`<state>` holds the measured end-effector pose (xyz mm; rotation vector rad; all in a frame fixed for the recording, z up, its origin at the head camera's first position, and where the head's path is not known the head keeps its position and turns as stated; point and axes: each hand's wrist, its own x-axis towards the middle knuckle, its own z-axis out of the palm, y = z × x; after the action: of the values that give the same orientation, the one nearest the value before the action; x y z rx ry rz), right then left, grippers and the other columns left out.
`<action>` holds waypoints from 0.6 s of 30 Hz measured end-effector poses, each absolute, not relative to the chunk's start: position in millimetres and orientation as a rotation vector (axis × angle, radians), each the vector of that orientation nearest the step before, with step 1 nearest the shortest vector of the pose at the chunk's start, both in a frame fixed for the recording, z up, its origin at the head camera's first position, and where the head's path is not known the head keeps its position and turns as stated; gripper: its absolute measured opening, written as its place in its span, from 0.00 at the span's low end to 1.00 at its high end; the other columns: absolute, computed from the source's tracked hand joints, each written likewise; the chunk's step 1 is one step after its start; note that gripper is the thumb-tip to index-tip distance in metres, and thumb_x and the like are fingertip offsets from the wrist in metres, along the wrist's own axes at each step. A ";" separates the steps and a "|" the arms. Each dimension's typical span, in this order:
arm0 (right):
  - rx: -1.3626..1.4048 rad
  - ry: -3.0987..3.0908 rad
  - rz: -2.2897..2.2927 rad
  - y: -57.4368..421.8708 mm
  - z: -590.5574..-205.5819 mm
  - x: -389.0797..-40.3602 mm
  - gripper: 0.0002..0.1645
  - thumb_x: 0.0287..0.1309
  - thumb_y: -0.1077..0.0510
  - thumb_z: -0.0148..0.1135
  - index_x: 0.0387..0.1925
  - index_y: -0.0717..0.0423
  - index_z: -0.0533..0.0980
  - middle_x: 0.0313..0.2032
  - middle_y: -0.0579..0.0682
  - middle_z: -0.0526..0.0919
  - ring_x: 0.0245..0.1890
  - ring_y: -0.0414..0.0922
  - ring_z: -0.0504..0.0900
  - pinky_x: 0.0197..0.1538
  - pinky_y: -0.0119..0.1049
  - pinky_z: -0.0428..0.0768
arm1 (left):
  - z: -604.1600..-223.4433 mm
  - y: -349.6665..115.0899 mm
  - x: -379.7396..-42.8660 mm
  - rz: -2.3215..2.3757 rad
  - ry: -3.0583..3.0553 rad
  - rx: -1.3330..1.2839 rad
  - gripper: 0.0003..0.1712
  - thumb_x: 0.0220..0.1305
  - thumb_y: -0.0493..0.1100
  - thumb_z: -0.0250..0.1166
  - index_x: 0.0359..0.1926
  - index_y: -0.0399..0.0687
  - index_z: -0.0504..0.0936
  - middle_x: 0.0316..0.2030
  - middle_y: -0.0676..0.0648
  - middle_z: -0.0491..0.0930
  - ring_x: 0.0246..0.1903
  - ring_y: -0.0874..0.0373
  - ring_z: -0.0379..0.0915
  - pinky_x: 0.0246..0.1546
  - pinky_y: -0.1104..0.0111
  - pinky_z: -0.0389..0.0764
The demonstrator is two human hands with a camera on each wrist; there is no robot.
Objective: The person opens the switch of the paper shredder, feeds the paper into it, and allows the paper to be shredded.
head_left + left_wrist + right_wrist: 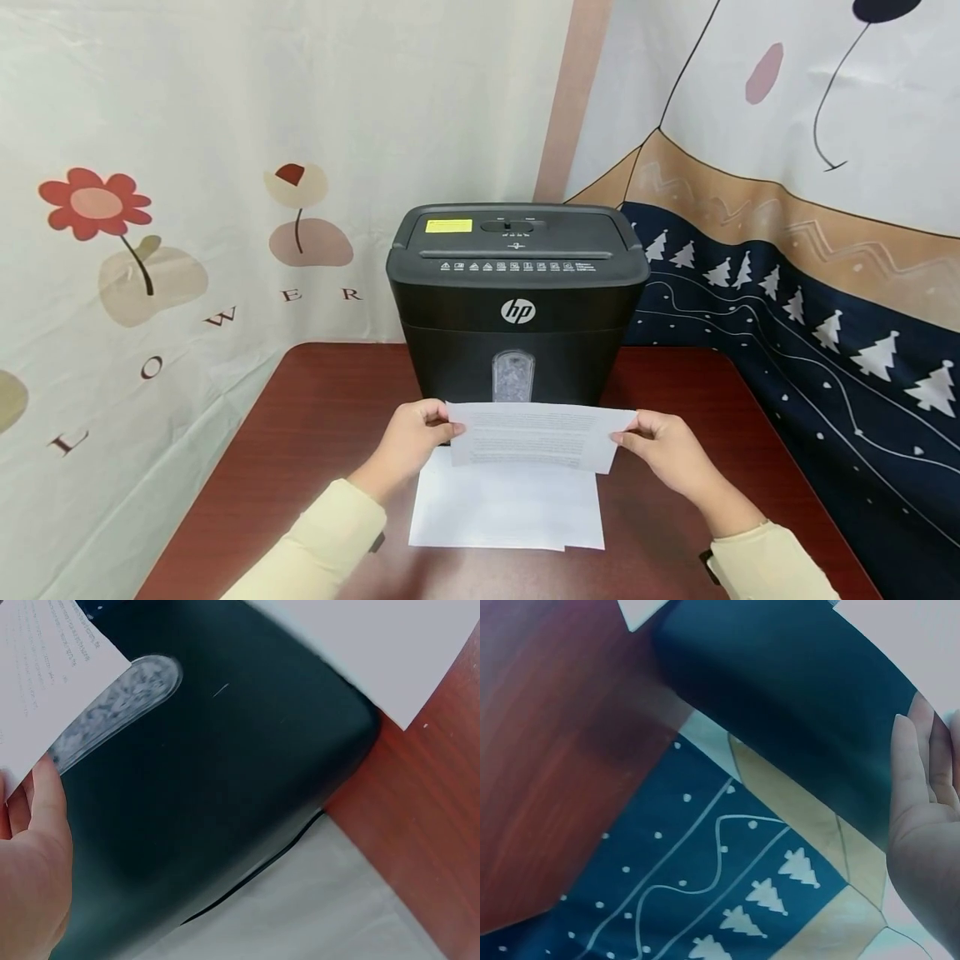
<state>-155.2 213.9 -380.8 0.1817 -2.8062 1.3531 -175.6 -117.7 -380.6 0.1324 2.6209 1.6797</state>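
Note:
A printed sheet of paper (pixel 532 435) is stretched between both hands in the head view, in front of the shredder. My left hand (pixel 415 439) pinches its left edge between thumb and fingers. At the opposite edge, my right hand (pixel 663 446) pinches the upper right corner. The black paper shredder (pixel 457 358) stands upright behind the sheet, with a feed slot (pixel 517 254) across its top and a small window (pixel 513 375) showing shreds inside. Below the held sheet, white papers (pixel 502 517) lie on the table; their far edge is hidden. The left wrist view also shows the held sheet (pixel 52 675).
The reddish-brown table (pixel 330 417) carries the shredder near its back edge. Patterned cloth (pixel 187 100) hangs behind and on both sides. A black cord (pixel 255 874) runs beside the shredder in the left wrist view.

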 end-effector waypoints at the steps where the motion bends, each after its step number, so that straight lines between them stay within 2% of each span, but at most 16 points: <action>1: 0.188 -2.802 1.347 213.8 -378.2 -154.7 0.03 0.57 0.61 0.66 0.32 0.57 0.83 0.38 0.53 0.87 0.33 0.43 0.76 0.31 0.33 0.73 | -378.6 -118.5 -175.1 1.689 2.616 0.140 0.08 0.57 0.30 0.67 0.24 0.41 0.79 0.29 0.48 0.85 0.31 0.57 0.75 0.34 0.66 0.75; 8: 0.243 -2.775 1.263 212.6 -358.4 -150.3 0.03 0.57 0.60 0.67 0.30 0.55 0.83 0.36 0.51 0.87 0.28 0.41 0.72 0.27 0.32 0.69 | -361.4 -121.6 -168.6 1.757 2.583 0.121 0.06 0.57 0.29 0.66 0.25 0.39 0.80 0.29 0.46 0.86 0.33 0.59 0.78 0.33 0.66 0.74; 13: 0.284 -2.751 1.232 212.4 -345.4 -148.7 0.01 0.57 0.61 0.67 0.31 0.55 0.83 0.36 0.51 0.87 0.31 0.43 0.75 0.29 0.32 0.72 | -345.3 -123.1 -166.2 1.783 2.571 0.115 0.04 0.57 0.30 0.66 0.26 0.38 0.81 0.30 0.45 0.86 0.31 0.58 0.78 0.30 0.70 0.74; 18: 0.328 -2.726 1.202 211.8 -334.2 -149.7 0.02 0.57 0.63 0.66 0.33 0.54 0.83 0.35 0.51 0.87 0.30 0.43 0.75 0.28 0.31 0.72 | -331.6 -127.1 -166.4 1.695 2.693 0.182 0.02 0.56 0.34 0.69 0.28 0.41 0.84 0.29 0.48 0.86 0.33 0.59 0.77 0.34 0.68 0.75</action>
<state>-149.7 211.8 -334.2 0.3284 -2.7263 1.2016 -166.4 -127.1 -331.6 0.1817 2.6934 1.6950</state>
